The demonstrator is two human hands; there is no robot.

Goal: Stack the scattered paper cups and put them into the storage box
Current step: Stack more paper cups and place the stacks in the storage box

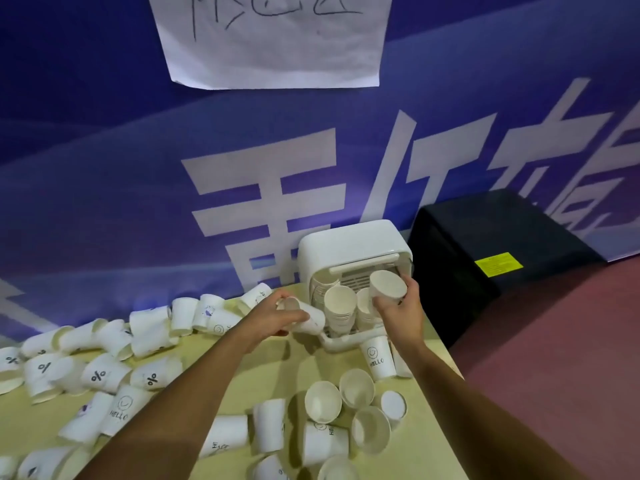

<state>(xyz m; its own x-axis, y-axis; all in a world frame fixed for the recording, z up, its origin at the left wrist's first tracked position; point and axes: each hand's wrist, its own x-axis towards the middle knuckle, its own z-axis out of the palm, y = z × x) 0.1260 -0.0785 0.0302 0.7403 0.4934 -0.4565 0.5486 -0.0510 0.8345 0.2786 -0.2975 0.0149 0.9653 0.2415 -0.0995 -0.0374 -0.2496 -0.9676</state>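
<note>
A white storage box [349,244] with an open front stands at the far edge of the table and holds stacks of paper cups [340,306]. My right hand [403,306] grips a white cup [387,285] in front of the box's opening, its mouth turned toward me. My left hand [273,317] holds another white cup [306,317] on its side, just left of the box. Many white cups lie scattered on the table, some printed "HELLO" [376,356] or "%" [100,374].
The yellow table [214,355] ends at its right edge near the box, with reddish floor [561,358] beyond. A black box [498,251] stands right of the storage box. A blue banner wall [138,168] runs behind the table.
</note>
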